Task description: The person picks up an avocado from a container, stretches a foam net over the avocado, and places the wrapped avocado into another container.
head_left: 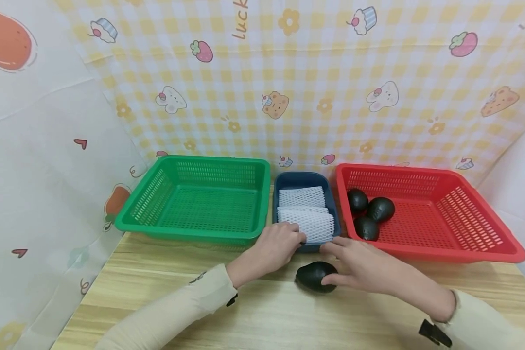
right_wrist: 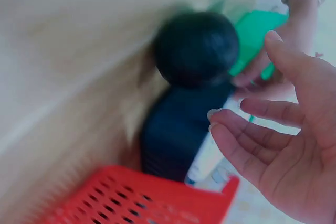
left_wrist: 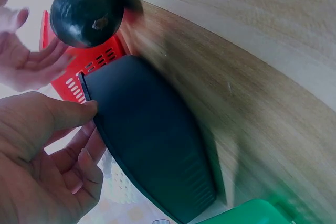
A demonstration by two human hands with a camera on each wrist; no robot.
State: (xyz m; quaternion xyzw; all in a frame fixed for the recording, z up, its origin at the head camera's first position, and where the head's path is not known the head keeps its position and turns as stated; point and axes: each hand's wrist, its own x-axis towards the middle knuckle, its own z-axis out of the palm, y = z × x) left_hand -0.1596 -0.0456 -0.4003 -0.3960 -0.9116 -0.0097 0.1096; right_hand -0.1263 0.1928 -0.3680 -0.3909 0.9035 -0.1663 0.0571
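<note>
A dark avocado (head_left: 316, 277) lies on the table in front of the dark blue bin (head_left: 306, 179). White foam net sleeves (head_left: 308, 223) lie inside that bin. At the bin's front-left, my left hand (head_left: 275, 247) pinches the rim, its thumb (left_wrist: 79, 109) on the outer side and the other fingers curled over the inner side. My right hand (head_left: 365, 265) hovers at the avocado's right, overlapping it in the head view. In the right wrist view, the right fingers (right_wrist: 247, 153) are spread and loosely bent, apart from the avocado (right_wrist: 197, 49), with nothing between them.
Left of the bin stands a green basket (head_left: 197, 237) with nothing in it. On the right is a red basket (head_left: 428, 250) holding three avocados (head_left: 380, 209) in its left part. A yellow checked cloth (head_left: 288, 73) hangs behind the wooden table (head_left: 262, 316).
</note>
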